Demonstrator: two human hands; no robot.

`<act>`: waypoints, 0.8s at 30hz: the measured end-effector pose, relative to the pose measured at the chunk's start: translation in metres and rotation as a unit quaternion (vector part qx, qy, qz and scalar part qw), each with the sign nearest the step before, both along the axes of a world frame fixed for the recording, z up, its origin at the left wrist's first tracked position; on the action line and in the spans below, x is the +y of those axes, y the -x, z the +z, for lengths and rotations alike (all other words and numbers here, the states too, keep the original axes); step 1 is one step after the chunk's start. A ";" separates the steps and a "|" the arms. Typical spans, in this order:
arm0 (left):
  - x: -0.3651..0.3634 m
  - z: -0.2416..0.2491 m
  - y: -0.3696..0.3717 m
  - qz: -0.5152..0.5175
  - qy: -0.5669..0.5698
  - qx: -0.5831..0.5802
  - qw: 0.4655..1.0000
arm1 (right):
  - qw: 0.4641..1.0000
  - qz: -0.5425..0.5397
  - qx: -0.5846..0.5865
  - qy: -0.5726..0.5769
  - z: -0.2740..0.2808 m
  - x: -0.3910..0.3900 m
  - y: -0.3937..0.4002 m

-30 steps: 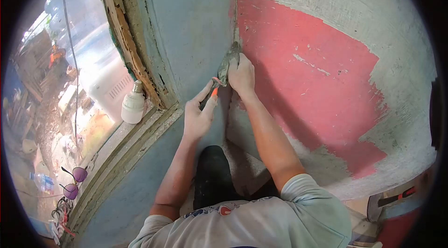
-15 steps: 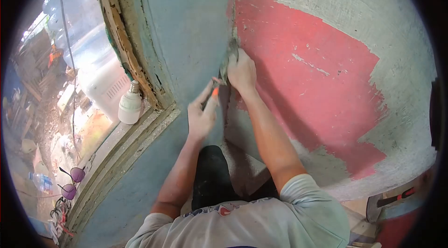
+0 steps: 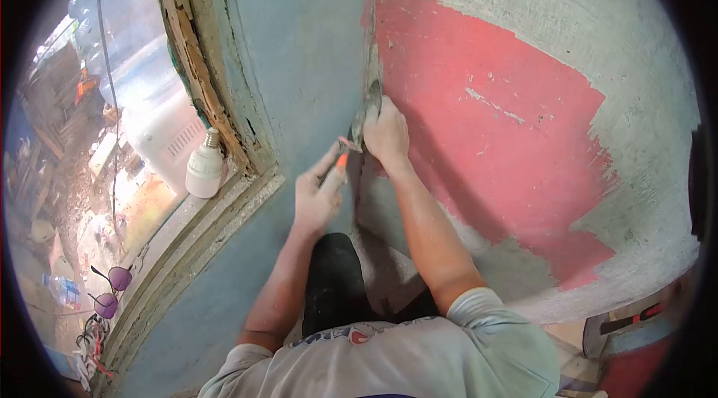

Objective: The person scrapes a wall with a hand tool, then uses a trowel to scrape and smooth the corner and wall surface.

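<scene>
My left hand (image 3: 318, 192) is closed around the orange-tipped handle of a tool (image 3: 343, 159), close to the wall corner. Up and to its right, my right hand (image 3: 387, 132) grips a flat grey scraper-like blade (image 3: 373, 93), whose tip touches the corner seam. The lower part of that blade lies near the head of the left-hand tool; whether they touch I cannot tell. A blue wall (image 3: 299, 39) rises left of the corner, and a wall with a large pink patch (image 3: 493, 121) and rough grey-white edges is on the right.
On the window ledge (image 3: 179, 248) at the left stand a white bulb (image 3: 204, 166) and purple sunglasses (image 3: 112, 289). Worn wooden framing (image 3: 196, 61) edges the opening. A dark-bladed tool with a red and black handle (image 3: 647, 313) lies at the lower right.
The blade and my right hand have moved slightly down along the corner. My left hand has shifted a little to the left, still holding its tool.
</scene>
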State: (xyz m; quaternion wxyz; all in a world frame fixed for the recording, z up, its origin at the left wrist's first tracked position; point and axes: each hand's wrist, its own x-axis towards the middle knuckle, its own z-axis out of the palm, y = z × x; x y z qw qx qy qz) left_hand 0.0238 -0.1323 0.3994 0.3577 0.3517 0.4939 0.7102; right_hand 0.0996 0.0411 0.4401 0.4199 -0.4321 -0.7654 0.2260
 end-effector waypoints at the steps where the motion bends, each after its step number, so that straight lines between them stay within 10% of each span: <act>1: 0.003 -0.004 -0.003 0.004 -0.007 0.002 1.000 | 1.000 0.003 -0.006 -0.006 -0.004 0.002 -0.001; 14: 0.007 -0.005 -0.002 0.048 -0.010 0.096 0.994 | 0.995 0.038 0.087 -0.039 0.005 0.008 0.003; 19: 0.000 0.070 0.005 0.048 -0.005 0.124 0.991 | 0.988 0.068 0.132 -0.048 0.051 0.024 0.017; 24: 0.002 0.021 0.007 0.063 0.003 0.208 0.976 | 0.982 0.069 0.168 -0.050 0.019 0.012 0.012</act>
